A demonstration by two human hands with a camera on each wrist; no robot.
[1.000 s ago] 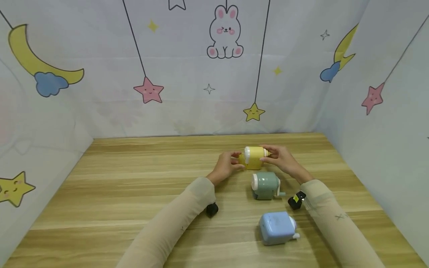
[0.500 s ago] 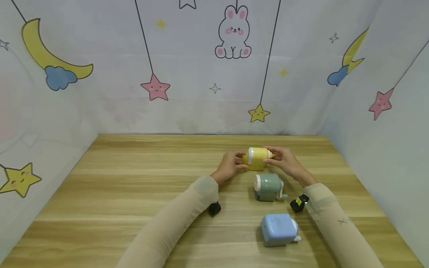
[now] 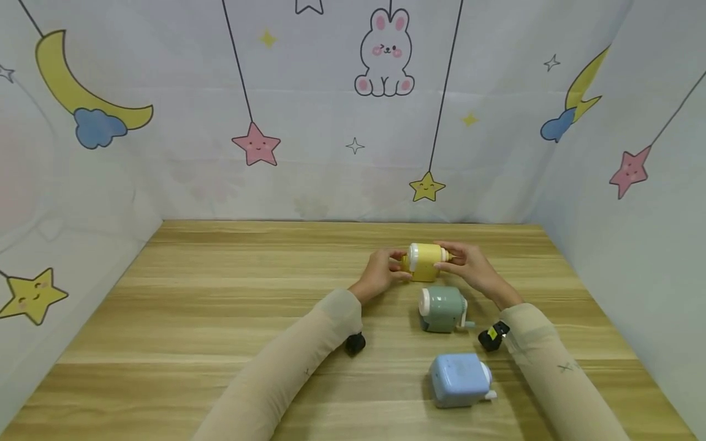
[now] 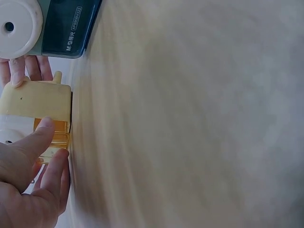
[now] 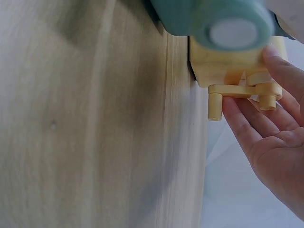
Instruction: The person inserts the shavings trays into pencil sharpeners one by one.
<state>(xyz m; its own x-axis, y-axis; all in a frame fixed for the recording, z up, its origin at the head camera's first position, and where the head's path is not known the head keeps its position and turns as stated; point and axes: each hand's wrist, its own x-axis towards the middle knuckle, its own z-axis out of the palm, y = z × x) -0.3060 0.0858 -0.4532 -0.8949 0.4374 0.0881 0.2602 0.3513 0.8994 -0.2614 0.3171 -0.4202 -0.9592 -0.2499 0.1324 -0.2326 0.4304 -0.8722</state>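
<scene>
A yellow crank pencil sharpener (image 3: 427, 263) stands at the far right part of the table, between both hands. My left hand (image 3: 378, 274) pinches its clear orange shavings drawer (image 4: 59, 127), thumb on one face and fingers on the opposite one. The drawer juts partly out of the body. On the crank side, my right hand (image 3: 469, 264) holds the body, thumb on one side; its other fingers pass behind the yellow crank (image 5: 237, 90). A green pencil sharpener (image 3: 443, 309) with a white front dial stands just nearer than the yellow one.
A blue pencil sharpener (image 3: 460, 380) with a white handle stands nearest on the wooden table (image 3: 220, 318). Black wrist devices hang under both sleeves, one (image 3: 355, 343) left of the green sharpener, one (image 3: 493, 336) right of it. A printed white curtain (image 3: 309, 122) borders the table.
The head view has turned slightly, so everything sits a little further right. Both hands keep their hold on the yellow sharpener, which stays in place beside the green one.
</scene>
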